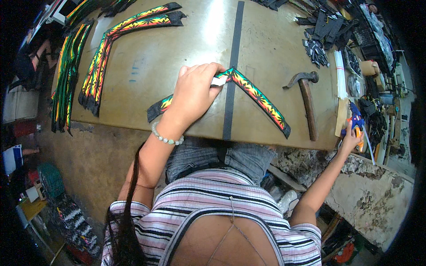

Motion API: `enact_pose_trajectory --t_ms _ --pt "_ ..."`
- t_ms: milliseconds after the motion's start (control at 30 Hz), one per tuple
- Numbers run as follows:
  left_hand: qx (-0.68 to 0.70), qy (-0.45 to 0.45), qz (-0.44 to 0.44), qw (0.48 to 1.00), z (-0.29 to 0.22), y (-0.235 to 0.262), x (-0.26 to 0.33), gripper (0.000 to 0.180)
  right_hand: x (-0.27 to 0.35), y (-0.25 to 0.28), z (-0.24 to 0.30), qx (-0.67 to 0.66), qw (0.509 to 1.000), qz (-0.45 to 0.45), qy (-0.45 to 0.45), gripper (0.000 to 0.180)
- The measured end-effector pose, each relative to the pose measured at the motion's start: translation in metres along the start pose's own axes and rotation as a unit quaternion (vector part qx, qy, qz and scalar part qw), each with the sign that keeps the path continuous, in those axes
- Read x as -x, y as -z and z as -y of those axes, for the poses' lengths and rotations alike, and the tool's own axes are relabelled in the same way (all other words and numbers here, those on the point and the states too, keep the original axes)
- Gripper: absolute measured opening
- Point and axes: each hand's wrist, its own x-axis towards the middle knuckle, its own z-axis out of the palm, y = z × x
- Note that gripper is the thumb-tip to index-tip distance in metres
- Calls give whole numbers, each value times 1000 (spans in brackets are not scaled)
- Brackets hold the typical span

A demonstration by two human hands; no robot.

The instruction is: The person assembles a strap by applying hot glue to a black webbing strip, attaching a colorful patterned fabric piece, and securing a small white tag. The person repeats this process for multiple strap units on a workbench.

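Note:
Across the table's near middle lies a strap in red, yellow, green and black leaf print, bent into a V with black ends. My left hand is closed on it just left of the bend, covering part of its left arm. A small white tag shows by the fingertips, against the strap. Far to the right, at the table's edge, my right hand grips a blue and orange glue gun. A whitish glue stick juts from the gun's rear.
A black band runs across the tabletop beneath the bend. A claw hammer lies right of the strap. Similar straps are piled at left. Black webbing pieces and white sticks sit at right.

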Motion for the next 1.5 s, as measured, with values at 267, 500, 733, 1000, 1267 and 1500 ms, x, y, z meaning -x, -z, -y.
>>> enact_pose_trajectory --t_ms 267,500,733,1000,1267,1500 --pt "8 0 11 1000 1 2 4 22 41 -51 200 -125 967 223 21 38" --pt "16 0 14 1000 3 3 3 24 115 -114 317 -175 834 523 -13 42" --pt "20 -3 12 1000 3 3 3 26 113 -136 310 -118 832 541 17 42" --pt "27 -6 10 1000 2 3 3 26 117 -130 306 -83 835 538 73 43" --pt "24 -4 3 1000 2 0 3 21 133 -110 305 -113 824 539 135 42" --pt "4 -4 3 1000 4 0 3 21 114 -80 283 -209 813 542 -26 36"
